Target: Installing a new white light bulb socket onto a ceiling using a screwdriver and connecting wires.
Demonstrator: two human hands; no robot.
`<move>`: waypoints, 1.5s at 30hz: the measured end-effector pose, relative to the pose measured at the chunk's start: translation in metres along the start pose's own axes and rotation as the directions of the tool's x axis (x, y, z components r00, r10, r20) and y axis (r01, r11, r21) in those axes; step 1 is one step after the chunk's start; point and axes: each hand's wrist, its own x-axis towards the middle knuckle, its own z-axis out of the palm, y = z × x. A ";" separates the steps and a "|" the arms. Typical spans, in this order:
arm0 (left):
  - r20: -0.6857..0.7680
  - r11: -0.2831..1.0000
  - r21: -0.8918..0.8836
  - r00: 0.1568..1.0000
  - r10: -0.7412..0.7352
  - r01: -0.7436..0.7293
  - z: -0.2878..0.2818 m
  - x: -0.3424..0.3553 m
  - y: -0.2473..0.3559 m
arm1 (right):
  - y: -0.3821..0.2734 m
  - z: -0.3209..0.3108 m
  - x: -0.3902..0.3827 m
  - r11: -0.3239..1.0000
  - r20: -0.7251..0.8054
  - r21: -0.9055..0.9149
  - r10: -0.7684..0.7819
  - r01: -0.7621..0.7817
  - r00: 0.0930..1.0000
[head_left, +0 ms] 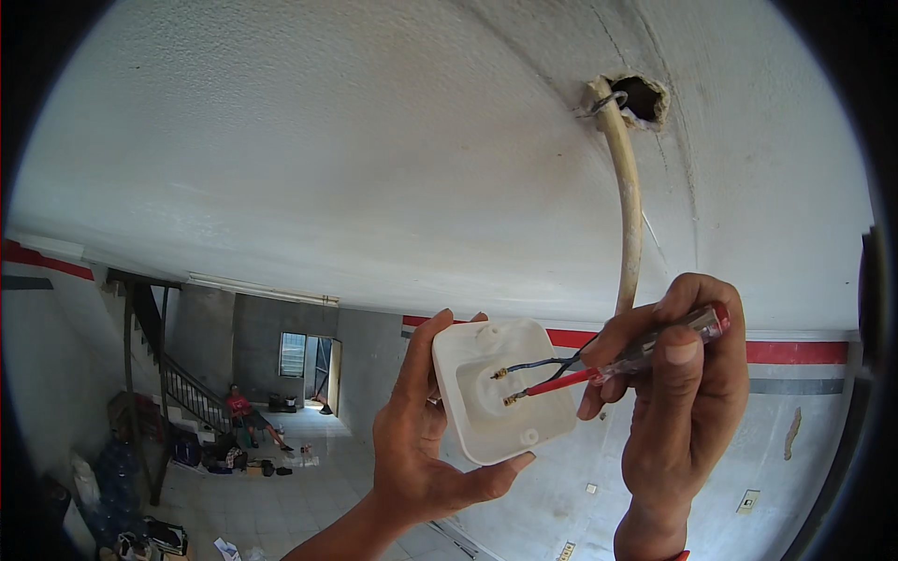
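My left hand [421,439] grips a white square plastic fitting [468,425] by its edges, its hollow side facing me. Inside are two brass terminals [501,373] and corner screw posts. In my right hand [669,402] is a screwdriver [655,355] with a clear handle, a red end and a red shaft. Its tip meets the lower terminal. A dark blue wire [543,363] runs from the upper terminal toward my right fingers, which hide its far part. Just above that hand hangs a cream conduit [624,178]; its lower end is hidden.
The conduit comes out of a ragged ceiling hole [644,101], beside a bent metal wire. Far below, a person in red [241,404] sits near a staircase [192,388]. Bags and large bottles [117,481] stand on the tiled floor at left. A wall outlet [748,502] is at right.
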 end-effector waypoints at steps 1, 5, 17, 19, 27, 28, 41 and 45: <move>0.002 1.000 -0.002 1.000 0.002 -0.002 0.001 0.000 -0.001 | 0.000 0.000 0.000 1.000 0.000 -0.002 -0.002 0.002 1.000; -0.005 1.000 -0.012 1.000 -0.015 0.015 0.002 0.000 -0.001 | 0.000 -0.003 0.002 1.000 0.012 -0.012 -0.005 0.005 1.000; -0.003 1.000 -0.017 1.000 0.002 -0.002 0.003 0.001 0.000 | 0.001 -0.008 0.003 0.999 -0.005 -0.036 0.010 -0.010 1.000; -0.001 1.000 -0.013 1.000 0.005 -0.005 0.004 0.001 0.000 | 0.001 -0.007 0.004 1.000 0.006 0.006 0.007 -0.007 1.000; 0.002 1.000 -0.012 1.000 0.004 -0.004 0.004 0.001 0.000 | 0.001 -0.006 0.002 1.000 0.015 0.008 0.028 -0.028 0.999; 0.001 1.000 -0.012 1.000 0.004 -0.004 0.005 0.001 0.000 | 0.001 -0.006 0.002 1.000 0.016 0.009 0.028 -0.028 0.999; 0.018 1.000 0.011 1.000 0.018 -0.018 0.002 0.008 0.000 | -0.007 -0.002 0.012 0.999 -0.003 -0.034 -0.034 0.034 0.999; 0.020 0.999 0.038 0.999 0.037 -0.038 0.000 0.010 0.003 | -0.004 -0.004 0.014 0.951 -0.020 -0.243 -0.201 0.190 0.979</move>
